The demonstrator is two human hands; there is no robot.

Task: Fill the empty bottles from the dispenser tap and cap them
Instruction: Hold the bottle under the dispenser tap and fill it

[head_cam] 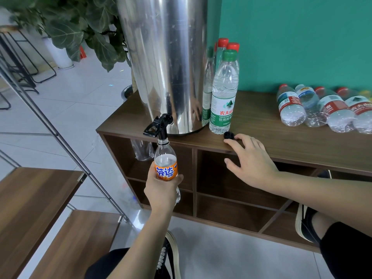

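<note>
My left hand (161, 190) grips a small uncapped bottle with an orange label (165, 158), holding it upright with its mouth right under the black tap (159, 125) of the steel dispenser (165, 63). Water stands in the bottle up to about the label's top. My right hand (251, 160) lies over the cabinet's front edge, fingers relaxed, fingertips next to a loose black cap (229, 135). Capped upright bottles (223, 91) stand to the right of the dispenser.
Several capped bottles (322, 107) lie on their sides at the right of the wooden cabinet top (261, 121). Open shelves lie below, one holding clear plastic. A potted plant, stools and wooden benches (30, 198) stand at the left. My knees and shoes show at the bottom.
</note>
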